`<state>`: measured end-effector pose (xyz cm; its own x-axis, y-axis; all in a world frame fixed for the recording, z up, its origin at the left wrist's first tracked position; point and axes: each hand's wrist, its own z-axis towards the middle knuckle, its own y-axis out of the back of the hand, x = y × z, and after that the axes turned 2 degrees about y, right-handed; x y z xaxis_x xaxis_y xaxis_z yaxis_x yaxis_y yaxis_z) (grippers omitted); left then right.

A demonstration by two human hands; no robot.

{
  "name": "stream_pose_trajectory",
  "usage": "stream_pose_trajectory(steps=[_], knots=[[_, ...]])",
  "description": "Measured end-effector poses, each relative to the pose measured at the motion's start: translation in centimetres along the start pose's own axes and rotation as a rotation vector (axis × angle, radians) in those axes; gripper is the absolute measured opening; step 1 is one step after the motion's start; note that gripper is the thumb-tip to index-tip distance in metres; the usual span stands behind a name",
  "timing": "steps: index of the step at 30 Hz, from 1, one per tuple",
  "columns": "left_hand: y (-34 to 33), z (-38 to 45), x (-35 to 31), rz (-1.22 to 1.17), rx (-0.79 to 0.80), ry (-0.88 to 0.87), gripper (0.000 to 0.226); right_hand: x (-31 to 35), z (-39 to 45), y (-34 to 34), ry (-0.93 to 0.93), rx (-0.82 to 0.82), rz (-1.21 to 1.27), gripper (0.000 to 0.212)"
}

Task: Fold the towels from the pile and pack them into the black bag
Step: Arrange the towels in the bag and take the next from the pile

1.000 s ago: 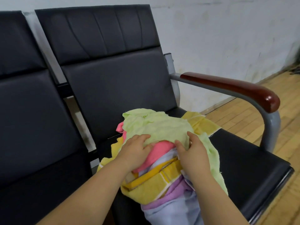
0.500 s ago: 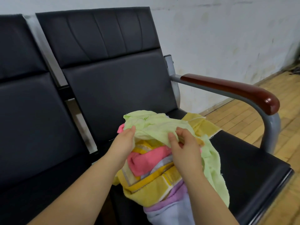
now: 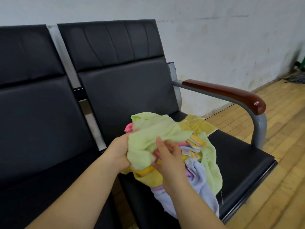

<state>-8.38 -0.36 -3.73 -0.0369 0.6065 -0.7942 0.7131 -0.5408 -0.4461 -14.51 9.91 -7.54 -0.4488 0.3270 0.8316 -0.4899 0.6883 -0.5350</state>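
Your left hand [image 3: 121, 152] grips the green towel [image 3: 153, 138]; your right hand [image 3: 168, 156], fingers relaxed, touches its edge above the pile [image 3: 196, 162] on the chair seat [image 3: 239, 156].

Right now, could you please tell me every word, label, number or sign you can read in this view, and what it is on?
No text can be read.
Small white care tag on a towel in the pile: print too small and blurred to read.
Second white tag on the lilac towel: also unreadable.
Black seats, wooden armrest, wall: no lettering shows.
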Motion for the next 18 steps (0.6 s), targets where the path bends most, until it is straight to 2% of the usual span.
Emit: stream_pose_trajectory(steps=[2,4,7,9,10,12,13,15,18], knots=[[0.4,-1.4,0.3,0.184,0.094,0.087,0.037,0.4,0.3,0.7,-0.027,0.024,0.076,0.032],[0.8,-2.6,0.4,0.284,0.112,0.117,0.042,0.8,0.2,0.9,-0.033,0.104,0.145,0.032],[1.9,-3.7,-0.1,0.326,-0.024,0.097,0.059,0.4,-1.5,0.3,-0.104,0.3,0.132,0.03],[2.6,-4.5,-0.6,0.329,-0.058,0.104,0.054,-0.2,-3.1,-0.6,-0.114,0.457,0.0,0.024],[3.0,-5.0,-0.8,0.323,-0.059,0.101,0.048,-0.5,-3.8,-1.1,-0.104,0.483,-0.059,0.021],[4.0,-5.6,-1.2,0.299,-0.084,0.04,0.037,-0.7,-4.1,-1.6,-0.113,0.381,-0.098,0.008],[4.5,-5.8,-1.3,0.301,-0.094,0.004,0.035,-0.6,-3.7,-1.7,-0.137,0.3,-0.078,0.01],[5.5,-6.6,-1.2,0.339,-0.058,0.001,0.03,-0.3,-2.9,-1.5,-0.179,0.202,0.005,0.025],[6.4,-7.7,-0.8,0.446,0.032,0.115,0.032,-0.4,-2.2,-1.6,-0.209,0.174,0.087,0.043]])
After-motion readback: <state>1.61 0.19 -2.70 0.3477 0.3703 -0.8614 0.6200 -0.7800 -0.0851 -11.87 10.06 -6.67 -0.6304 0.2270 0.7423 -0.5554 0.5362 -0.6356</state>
